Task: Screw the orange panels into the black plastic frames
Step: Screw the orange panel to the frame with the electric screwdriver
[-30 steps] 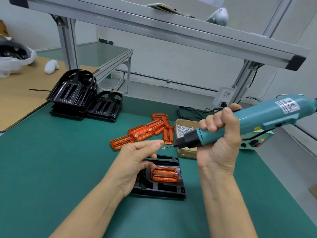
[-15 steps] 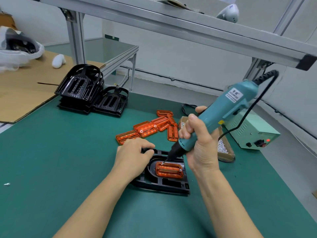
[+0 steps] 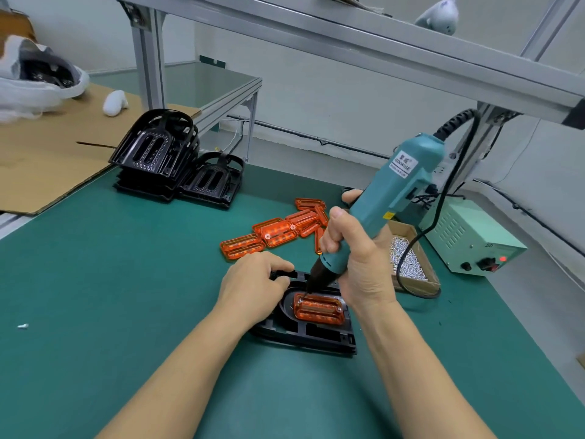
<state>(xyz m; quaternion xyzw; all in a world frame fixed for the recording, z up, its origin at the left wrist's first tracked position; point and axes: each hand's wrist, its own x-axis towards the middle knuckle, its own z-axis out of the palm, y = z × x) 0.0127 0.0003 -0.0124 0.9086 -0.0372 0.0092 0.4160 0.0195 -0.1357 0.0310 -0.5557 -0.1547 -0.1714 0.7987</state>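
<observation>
Head view. Right hand (image 3: 357,264) wraps fingers round teal electric screwdriver (image 3: 384,205), tool tilted, bit tip on upper-left corner of orange panel (image 3: 319,308). Panel sits in black frame (image 3: 304,331) on green mat (image 3: 110,280). Left hand (image 3: 253,288) rests on frame's left edge, fingers curled over it. Behind: loose orange panels (image 3: 278,231), cardboard box of screws (image 3: 408,264), stacked black frames (image 3: 171,160), pale green power unit (image 3: 468,236) with red light. Screwdriver label reads "KILNWISE", unsure; upper characters illegible.
</observation>
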